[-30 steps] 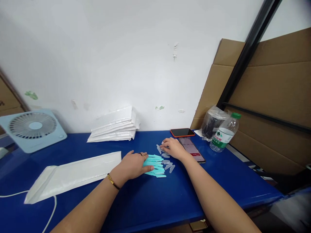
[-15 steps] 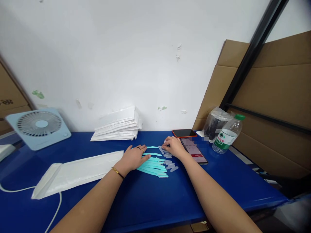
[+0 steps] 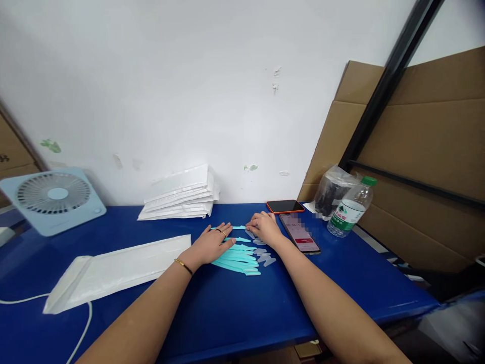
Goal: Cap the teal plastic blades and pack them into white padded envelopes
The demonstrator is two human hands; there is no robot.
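Observation:
My left hand [image 3: 211,245] lies flat with fingers spread on a fan of several thin turquoise plastic sticks [image 3: 238,257] on the blue table [image 3: 235,313]. My right hand [image 3: 266,228] rests palm down just right of them, its fingers curled over a cluster of small clear plastic caps [image 3: 261,253]. What its fingertips pinch is hidden. A gold bracelet sits on my left wrist.
A white padded mailer [image 3: 113,270] lies left of my hand, with a stack of mailers [image 3: 182,194] at the wall. A blue fan [image 3: 53,199], two phones [image 3: 299,232], a water bottle [image 3: 350,207], a bagged dark object and cardboard sheets surround the work area.
My left hand slid back and up along the turquoise sticks, spreading them into a wider fan. My right hand stayed at the clear caps, shifting only slightly.

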